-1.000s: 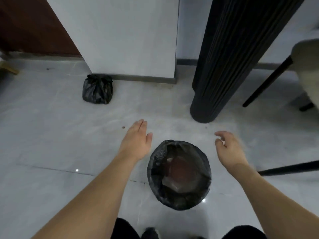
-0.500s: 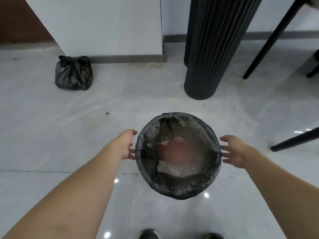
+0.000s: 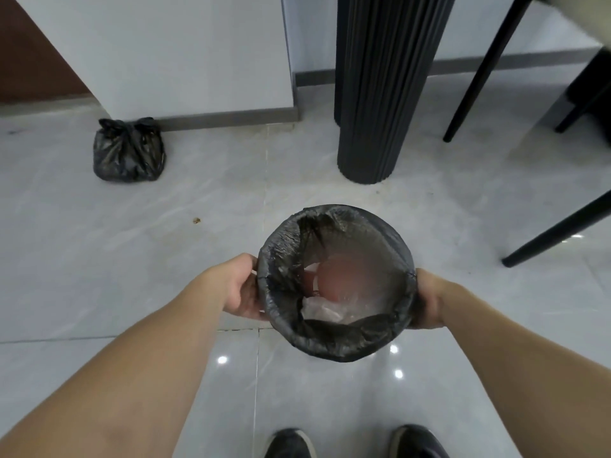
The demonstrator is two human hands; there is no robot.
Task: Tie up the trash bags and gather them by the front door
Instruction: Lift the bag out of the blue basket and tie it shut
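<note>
I have my left hand (image 3: 243,290) and right hand (image 3: 428,300) on opposite sides of the small bin (image 3: 335,345), which stands on the tiled floor (image 3: 132,259) in front of my shoes. The fingers curl round its bag-covered wall. The black bin liner (image 3: 281,259) folded over the rim looks thin, soft and slippery, with light contents inside, so I judge the folded cuff at the rim the place to pinch and peel it off. A tied trash bag (image 3: 129,150) sits by the wall's baseboard. Half a second ago both hands hovered spread beside the bin; now they clasp it.
</note>
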